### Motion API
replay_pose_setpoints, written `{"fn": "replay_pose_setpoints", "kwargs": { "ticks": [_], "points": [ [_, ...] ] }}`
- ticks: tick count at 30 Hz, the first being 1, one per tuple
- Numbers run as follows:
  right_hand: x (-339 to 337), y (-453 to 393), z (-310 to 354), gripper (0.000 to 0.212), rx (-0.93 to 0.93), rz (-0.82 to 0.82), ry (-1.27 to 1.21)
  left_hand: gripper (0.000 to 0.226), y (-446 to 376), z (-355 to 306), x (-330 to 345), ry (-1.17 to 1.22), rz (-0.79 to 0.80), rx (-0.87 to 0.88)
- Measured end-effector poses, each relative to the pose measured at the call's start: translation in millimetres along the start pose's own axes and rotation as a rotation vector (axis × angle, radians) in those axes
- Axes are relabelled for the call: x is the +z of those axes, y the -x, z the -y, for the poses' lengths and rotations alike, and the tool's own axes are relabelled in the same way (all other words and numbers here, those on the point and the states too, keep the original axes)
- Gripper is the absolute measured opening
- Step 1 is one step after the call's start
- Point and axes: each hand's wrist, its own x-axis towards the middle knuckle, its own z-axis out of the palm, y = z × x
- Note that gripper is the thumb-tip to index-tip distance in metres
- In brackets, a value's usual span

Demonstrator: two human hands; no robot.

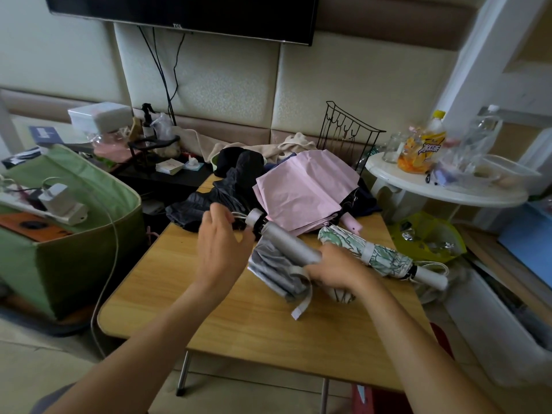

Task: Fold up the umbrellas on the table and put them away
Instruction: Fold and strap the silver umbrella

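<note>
Gripping the grey umbrella [285,249] over the worktop [239,318], the right hand [334,270] curls round its bunched canopy while the left hand's [222,240] fingers [239,218] pinch the wrist cord at the handle. Loose folds may spring open, the dangling strap [301,306] unfastened, nudging the floral umbrella [373,249] just beside.

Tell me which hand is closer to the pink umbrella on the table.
The left. The left hand is beside the lower left edge of the pink umbrella, at the grey umbrella's handle end. The right hand sits lower, toward the person, gripping the grey umbrella.
</note>
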Motion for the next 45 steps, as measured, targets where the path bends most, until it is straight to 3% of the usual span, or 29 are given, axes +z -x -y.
{"fn": "replay_pose_setpoints", "kwargs": {
  "ticks": [4, 11, 16, 19, 25, 29, 32, 35, 39, 41, 43, 45],
  "points": [
    [0.3, -2.0, 0.2, 0.041, 0.026, 0.001, -0.111, 0.024, 3.5, 2.6, 8.5, 0.099, 0.29, -0.143],
    [-0.1, -2.2, -3.3, 0.047, 0.035, 0.077, -0.272, 0.009, -0.2, 4.7, 9.7, 0.165, 0.359, -0.172],
    [2.2, -4.9, -11.7, 0.068, 0.076, 0.053, -0.37, 0.009, -10.5, 14.2, 3.4, 0.337, 0.353, -0.413],
    [0.4, -4.6, -15.6, 0.065, 0.086, 0.034, -0.477, 0.01, -14.8, 15.9, 2.6, 0.396, 0.386, -0.348],
    [6.4, -5.5, -7.1, 0.067, 0.047, 0.023, -0.373, 0.03, -6.4, 2.5, 16.1, 0.498, 0.453, -0.257],
    [4.5, 0.7, 3.8, 0.06, 0.041, 0.037, -0.45, 0.022, -8.4, 13.8, 23.0, 0.408, 0.455, -0.28],
    [2.2, 5.3, 6.2, 0.057, 0.066, 0.039, -0.451, 0.024, -12.0, 17.5, 21.9, 0.543, 0.477, -0.409],
    [3.6, 4.2, 8.1, 0.056, 0.067, 0.033, -0.468, 0.027, -10.5, 10.4, 20.2, 0.726, 0.418, -0.592],
    [8.7, 3.3, 13.3, 0.048, 0.074, 0.01, -0.494, 0.035, -5.8, 1.9, 18.9, 0.496, 0.267, -0.453],
    [10.1, 2.3, 13.9, 0.047, 0.07, -0.02, -0.487, 0.048, -2.7, -1.8, 16.1, 0.428, 0.345, -0.476],
    [8.3, 2.9, 13.3, 0.049, 0.071, -0.031, -0.49, 0.064, -2.9, -3.5, 11.9, 0.529, 0.486, -0.645],
    [7.3, 3.2, 11.7, 0.056, 0.076, -0.027, -0.518, 0.058, -4.5, -2.8, 8.2, 0.644, 0.614, -0.726]
  ]
}}
